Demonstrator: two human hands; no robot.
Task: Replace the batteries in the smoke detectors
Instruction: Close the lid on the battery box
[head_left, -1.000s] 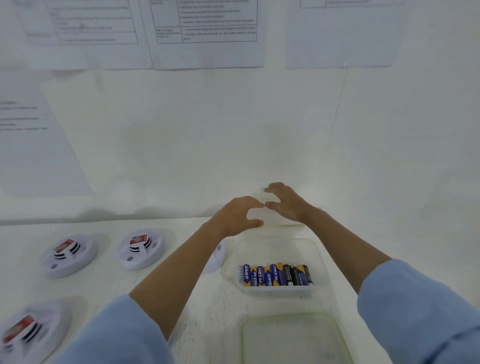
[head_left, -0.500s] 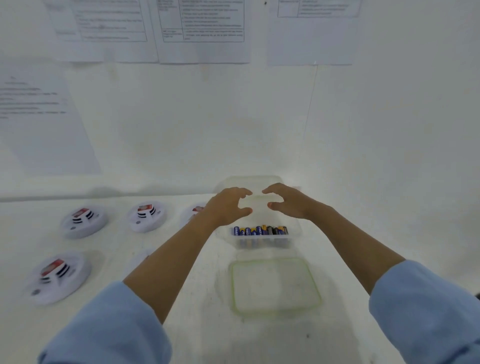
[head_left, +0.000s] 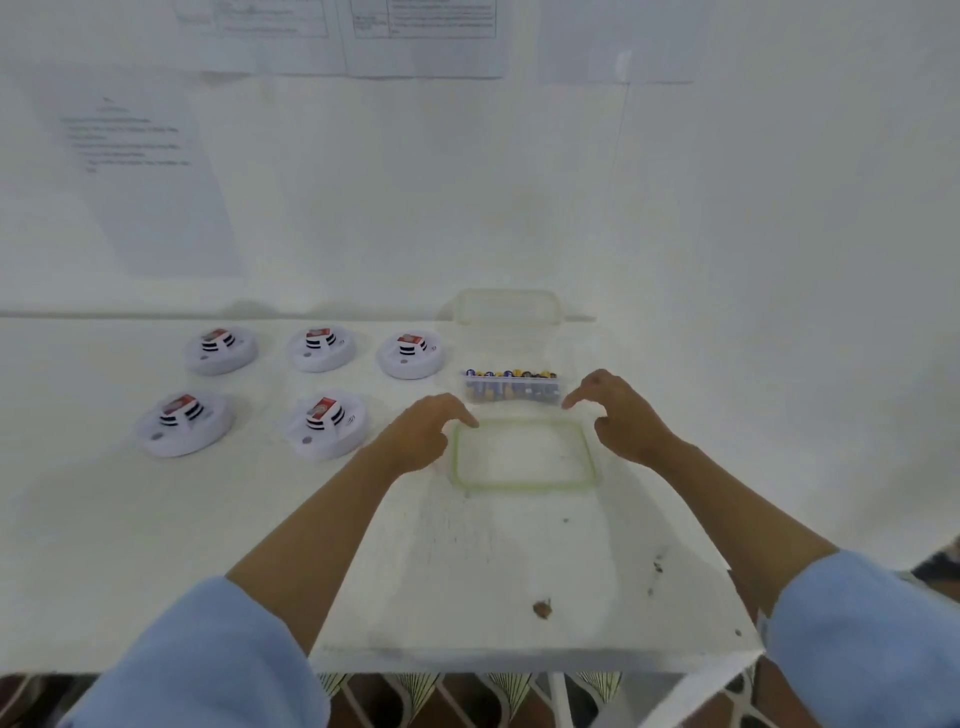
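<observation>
Several white round smoke detectors, each with a red-and-black battery showing on top, lie in two rows at the left, among them a near one (head_left: 327, 426) and a far one (head_left: 411, 354). A clear box (head_left: 511, 393) holds a row of blue-and-yellow batteries (head_left: 511, 374). In front of it lies a clear lid with a green rim (head_left: 519, 486). My left hand (head_left: 421, 434) hovers at the lid's far left corner with loosely curled fingers and holds nothing. My right hand (head_left: 621, 415) hovers by the lid's far right corner, also without anything in it.
A second clear container (head_left: 506, 306) stands against the white wall behind the battery box. Printed sheets hang on the wall. The white table (head_left: 156, 519) has small dark marks near its front edge (head_left: 467, 660), with the floor visible below it.
Both hands have drawn back from the far container to either side of the green-rimmed lid. The view has pulled back, bringing more detectors and the table's front edge into sight.
</observation>
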